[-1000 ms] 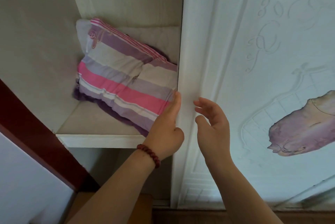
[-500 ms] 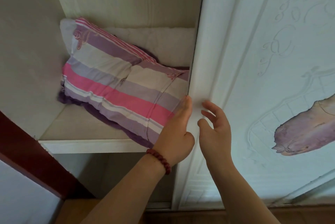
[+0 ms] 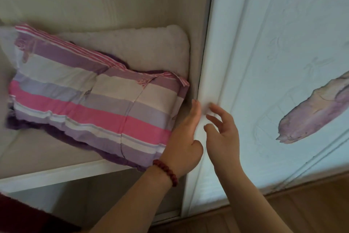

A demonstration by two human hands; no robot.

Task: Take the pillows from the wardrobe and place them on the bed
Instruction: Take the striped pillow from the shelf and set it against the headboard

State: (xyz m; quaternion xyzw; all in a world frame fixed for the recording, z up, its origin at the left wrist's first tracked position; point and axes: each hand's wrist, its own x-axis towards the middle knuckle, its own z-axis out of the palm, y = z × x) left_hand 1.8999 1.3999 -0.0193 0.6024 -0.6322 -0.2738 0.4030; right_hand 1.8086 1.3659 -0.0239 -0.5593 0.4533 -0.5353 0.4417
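A pink, purple and cream striped pillow lies on the wardrobe shelf, leaning on a plain cream pillow behind it. A dark purple cloth shows under the striped pillow. My left hand, with a red bead bracelet on the wrist, presses straight fingers against the inner edge of the white sliding door. My right hand touches the door's front face beside it with loose fingers. Neither hand holds a pillow.
The white sliding door has a raised pattern and a purple picture at the right. A wood floor runs below it. A dark red edge sits at the lower left, under the shelf.
The sliding door has moved to the right, and more of both pillows is uncovered. Both hands have stayed on the door's edge and travelled right with it.
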